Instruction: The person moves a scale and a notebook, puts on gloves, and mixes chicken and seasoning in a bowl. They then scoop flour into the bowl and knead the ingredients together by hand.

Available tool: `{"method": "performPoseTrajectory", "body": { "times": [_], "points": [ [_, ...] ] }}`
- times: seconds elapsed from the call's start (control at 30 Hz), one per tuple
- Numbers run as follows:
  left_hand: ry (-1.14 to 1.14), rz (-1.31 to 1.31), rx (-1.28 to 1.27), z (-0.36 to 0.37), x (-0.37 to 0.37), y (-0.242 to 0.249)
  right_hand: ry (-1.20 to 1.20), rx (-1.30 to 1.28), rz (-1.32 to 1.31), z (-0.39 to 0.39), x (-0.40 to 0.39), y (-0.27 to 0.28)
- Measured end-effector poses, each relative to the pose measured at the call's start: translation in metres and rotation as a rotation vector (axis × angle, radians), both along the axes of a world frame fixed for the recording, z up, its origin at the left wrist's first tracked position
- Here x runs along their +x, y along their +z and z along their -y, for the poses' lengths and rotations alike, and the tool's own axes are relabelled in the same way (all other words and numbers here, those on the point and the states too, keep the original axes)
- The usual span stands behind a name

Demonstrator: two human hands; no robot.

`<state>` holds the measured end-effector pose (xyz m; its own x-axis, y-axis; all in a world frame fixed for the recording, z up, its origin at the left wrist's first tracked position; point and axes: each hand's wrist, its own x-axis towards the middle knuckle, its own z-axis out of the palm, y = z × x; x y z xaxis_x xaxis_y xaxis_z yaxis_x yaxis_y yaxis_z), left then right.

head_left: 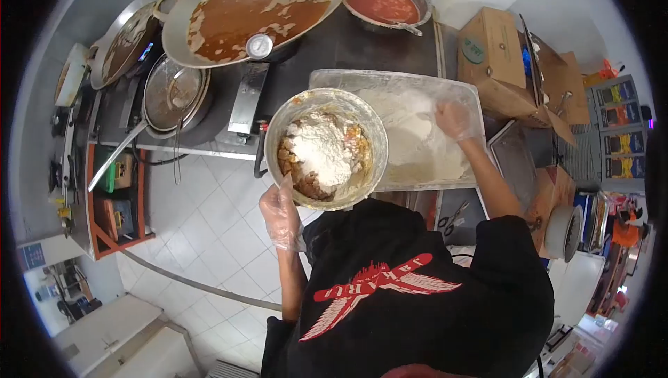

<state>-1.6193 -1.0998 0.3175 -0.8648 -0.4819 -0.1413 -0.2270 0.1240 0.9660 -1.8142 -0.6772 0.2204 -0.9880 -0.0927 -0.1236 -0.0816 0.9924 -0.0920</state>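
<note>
My left hand (280, 214), in a clear plastic glove, grips the near left rim of a round metal bowl (378, 173). White flour (321, 152) lies heaped in the bowl over a lumpy brown and orange mixture (289, 162). To the right, a translucent plastic tub (390, 80) holds a layer of loose flour (410, 127). My right hand (454, 121), also gloved, is over the right side of this tub, by the flour. Its fingers are curled in, and what they hold is hidden.
A wide pan of brown oil (257, 9) with a dial thermometer (259, 46) stands behind. Nearby are a bowl of red liquid (383, 4), a strainer (174, 93) with a long handle, a cardboard box (487, 58) and scissors (452, 219). White floor tiles (209, 218) show at left.
</note>
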Motion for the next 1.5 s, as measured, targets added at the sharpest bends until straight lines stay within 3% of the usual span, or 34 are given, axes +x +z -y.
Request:
{"method": "performPoseTrajectory", "body": {
  "times": [0.03, 0.1, 0.37, 0.57, 0.63, 0.7, 0.8, 0.9, 1.0, 1.1, 1.2, 1.23, 1.33, 1.5],
  "points": [
    [-0.002, -0.002, -0.022, 0.0, 0.0, 0.002, 0.02, 0.072, 0.009, -0.01, 0.001, -0.028],
    [-0.005, 0.025, -0.019, 0.0, -0.001, 0.0, -0.005, -0.038, -0.011, -0.015, 0.0, -0.078],
    [-0.013, 0.014, 0.045, 0.008, 0.004, -0.019, -0.127, -0.422, 0.244, 0.024, -0.001, -0.072],
    [-0.042, 0.045, -0.031, 0.008, 0.003, -0.012, -0.012, -0.515, 0.136, 0.006, -0.004, -0.004],
    [-0.039, 0.058, -0.06, 0.009, 0.003, -0.012, 0.028, -0.627, 0.026, 0.031, 0.01, 0.064],
    [-0.033, 0.047, -0.045, 0.002, 0.0, 0.001, 0.1, -0.575, 0.004, 0.059, 0.025, 0.132],
    [-0.04, 0.055, -0.038, 0.005, 0.001, -0.002, 0.316, -0.576, -0.418, 0.109, 0.053, 0.172],
    [-0.05, 0.012, -0.007, 0.004, 0.0, -0.003, 0.553, -0.172, -0.384, 0.152, 0.074, 0.165],
    [-0.052, -0.017, -0.016, 0.005, 0.002, -0.007, 0.501, -0.163, -0.399, 0.162, 0.074, 0.158],
    [-0.04, 0.026, -0.032, 0.007, 0.004, -0.004, 0.465, -0.32, -0.352, 0.158, 0.064, 0.155],
    [-0.049, 0.028, -0.09, 0.003, 0.001, -0.009, 0.494, -0.485, -0.287, 0.153, 0.063, 0.116],
    [-0.067, 0.023, -0.133, 0.006, 0.003, -0.011, 0.477, -0.558, -0.082, 0.154, 0.063, 0.108],
    [-0.071, -0.077, -0.163, 0.002, 0.0, -0.005, 0.342, -0.529, 0.014, 0.166, 0.072, 0.101],
    [-0.156, -0.127, -0.225, 0.011, -0.011, -0.019, 0.198, -0.65, -0.156, 0.167, 0.09, 0.109]
  ]
}}
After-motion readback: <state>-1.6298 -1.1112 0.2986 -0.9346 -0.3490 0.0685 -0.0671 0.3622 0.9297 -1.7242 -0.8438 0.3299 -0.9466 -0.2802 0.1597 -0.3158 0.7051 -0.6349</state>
